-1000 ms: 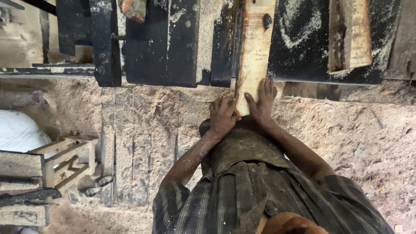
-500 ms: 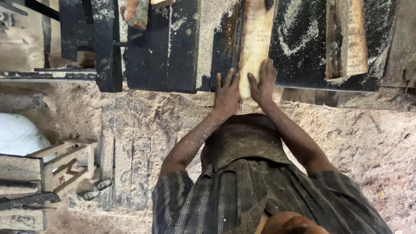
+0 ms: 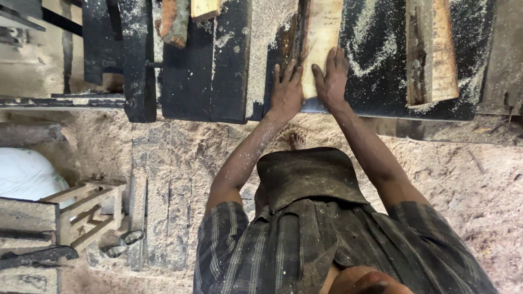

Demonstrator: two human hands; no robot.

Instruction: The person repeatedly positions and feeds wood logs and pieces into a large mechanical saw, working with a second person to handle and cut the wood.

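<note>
Sawdust everywhere down here, a thick tan carpet over the floor [image 3: 463, 179], and I'm looking past a plaid shirt [image 3: 327, 250] and a dusty dark apron [image 3: 305, 177] to the work. Off at the low left sits a slatted wooden crate [image 3: 81, 209] beside a white sack [image 3: 24, 174]. Now up to the black saw table [image 3: 381, 81], dusted in pale streaks. Both hands are on the pale plank [image 3: 321, 38] lying lengthwise on it: left hand [image 3: 286, 92] flat, fingers spread and straight along the plank's near left edge; right hand [image 3: 332, 76] flat on the top face at the near end, fingers extended, nothing clasped. I'd judge this a push along the table, so I want even pressure from both palms, plank kept straight, fingertips clear of the dark gap along its left side. A 2nd plank [image 3: 433, 51] lies well apart to the right, and 2 offcuts [image 3: 185, 16] sit at the far left edge.
</note>
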